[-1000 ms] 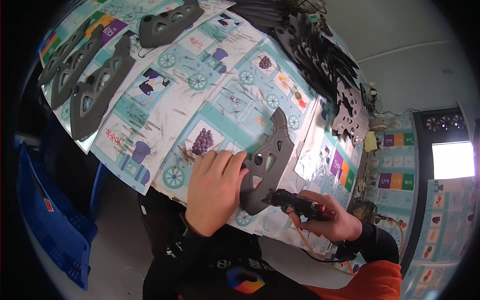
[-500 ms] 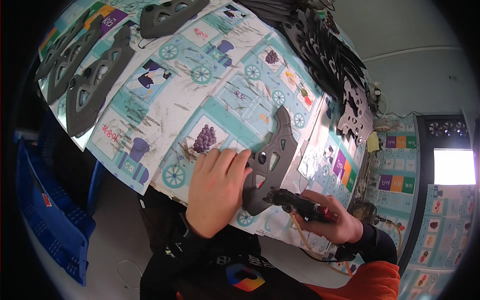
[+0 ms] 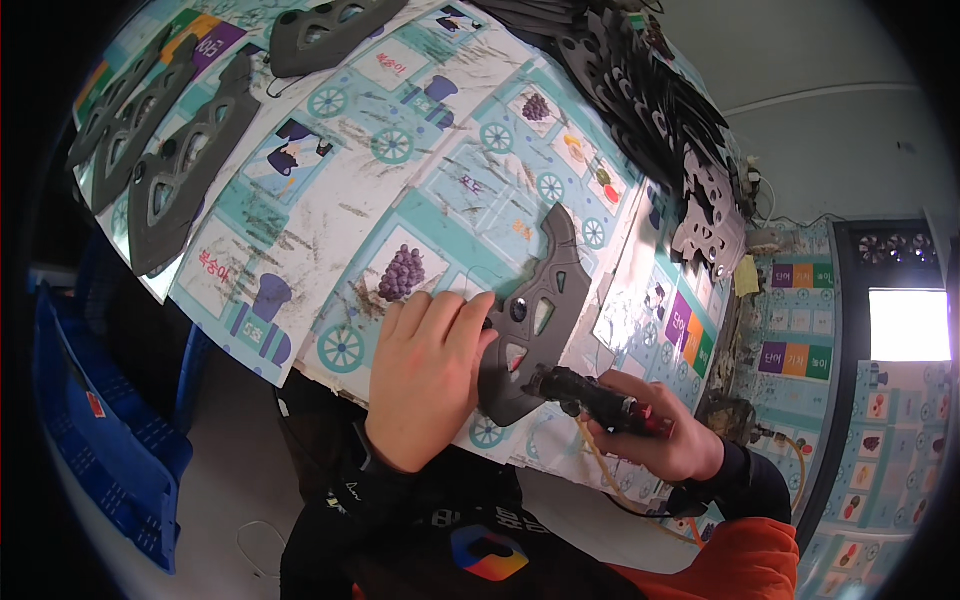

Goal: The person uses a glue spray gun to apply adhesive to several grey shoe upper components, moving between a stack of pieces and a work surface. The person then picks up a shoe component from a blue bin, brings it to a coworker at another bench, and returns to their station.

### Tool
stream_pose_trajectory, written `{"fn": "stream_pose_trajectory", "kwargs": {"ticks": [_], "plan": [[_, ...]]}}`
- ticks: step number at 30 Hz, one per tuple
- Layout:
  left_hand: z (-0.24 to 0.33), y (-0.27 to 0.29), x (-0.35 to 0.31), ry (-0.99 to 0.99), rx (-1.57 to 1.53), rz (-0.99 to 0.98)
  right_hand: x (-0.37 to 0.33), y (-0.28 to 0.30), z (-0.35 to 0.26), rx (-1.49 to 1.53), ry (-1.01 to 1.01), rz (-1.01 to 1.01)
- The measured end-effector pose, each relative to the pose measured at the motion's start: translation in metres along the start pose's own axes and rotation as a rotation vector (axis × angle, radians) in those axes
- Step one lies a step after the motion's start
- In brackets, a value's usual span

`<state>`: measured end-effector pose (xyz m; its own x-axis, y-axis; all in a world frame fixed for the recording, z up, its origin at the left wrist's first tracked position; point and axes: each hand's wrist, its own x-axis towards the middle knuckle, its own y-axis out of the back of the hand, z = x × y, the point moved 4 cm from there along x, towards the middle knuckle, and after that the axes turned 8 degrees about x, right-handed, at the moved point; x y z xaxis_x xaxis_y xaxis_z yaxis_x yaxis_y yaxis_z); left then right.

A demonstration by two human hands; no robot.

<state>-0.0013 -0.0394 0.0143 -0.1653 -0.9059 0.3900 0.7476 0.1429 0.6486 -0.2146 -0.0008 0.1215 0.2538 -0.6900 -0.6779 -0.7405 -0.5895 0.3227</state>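
Observation:
A dark grey curved panel [image 3: 552, 300] with cut-out windows and a round black spot lies on the printed sheet in front of me. My left hand [image 3: 425, 385] is at its left edge, thumb and fingertips closed against it. In my right hand [image 3: 665, 440] is a black hand tool [image 3: 590, 398] with a red end and what looks like a hose below. Its dark tip meets or nearly meets the panel's lower right edge; contact is hard to tell. The fingers wrap round the tool body.
Similar grey panels [image 3: 190, 170] lie at the far left, another panel [image 3: 335, 35] at the back. A dark stack of panels [image 3: 640, 100] fills the far right, beside lighter grey pieces [image 3: 705, 215]. A blue plastic crate [image 3: 105, 430] stands below the table's left edge. A yellowish hose [image 3: 640, 524] hangs at the right.
The whole view shifts slightly to the left. Both hands, the panel and the tool keep nearly the same places relative to one another.

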Motion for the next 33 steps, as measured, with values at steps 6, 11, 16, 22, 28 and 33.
{"fn": "stream_pose_trajectory", "kwargs": {"ticks": [6, 11, 16, 22, 28, 33], "plan": [[0.001, 0.001, 0.001, 0.006, 0.007, -0.011, -0.003, 0.004, 0.005, 0.005, 0.197, 0.081], [0.002, 0.000, 0.002, 0.005, 0.012, -0.022, -0.007, 0.010, 0.015, 0.030, 0.176, 0.157], [0.003, 0.001, 0.003, 0.012, 0.013, -0.010, -0.003, 0.017, 0.018, 0.005, 0.063, 0.120], [0.003, 0.000, 0.003, 0.015, 0.026, -0.024, -0.003, 0.024, 0.008, 0.008, -0.125, 0.177], [0.003, 0.000, 0.003, 0.030, 0.021, -0.013, -0.002, 0.026, 0.007, 0.073, -0.112, 0.221], [0.002, 0.001, 0.003, 0.023, 0.025, -0.003, -0.002, 0.026, 0.001, 0.175, -0.025, 0.318]]}}
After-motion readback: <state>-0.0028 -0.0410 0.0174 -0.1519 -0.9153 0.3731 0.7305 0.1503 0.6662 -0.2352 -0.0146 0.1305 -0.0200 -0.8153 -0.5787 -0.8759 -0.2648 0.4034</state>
